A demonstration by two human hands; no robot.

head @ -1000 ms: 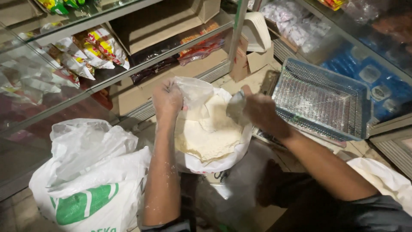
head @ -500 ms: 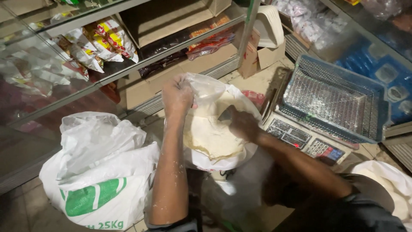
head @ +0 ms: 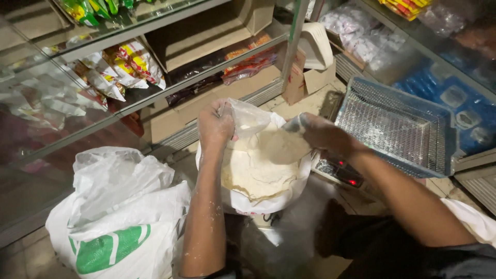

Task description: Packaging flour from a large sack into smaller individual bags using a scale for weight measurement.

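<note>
Our left hand (head: 216, 124) still pinches the rim of the flour-filled clear bag (head: 258, 165) beside the scale (head: 398, 126), while our right hand (head: 320, 135), having moved off the rim, now grips the far edge.

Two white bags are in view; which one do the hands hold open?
The clear plastic bag of pale flour in the middle, gripped at its rim by the left hand and right hand. The big white sack with green markings, lower left, is untouched.

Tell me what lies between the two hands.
In the head view, the flour in the open plastic bag lies between the left hand and right hand.
</note>
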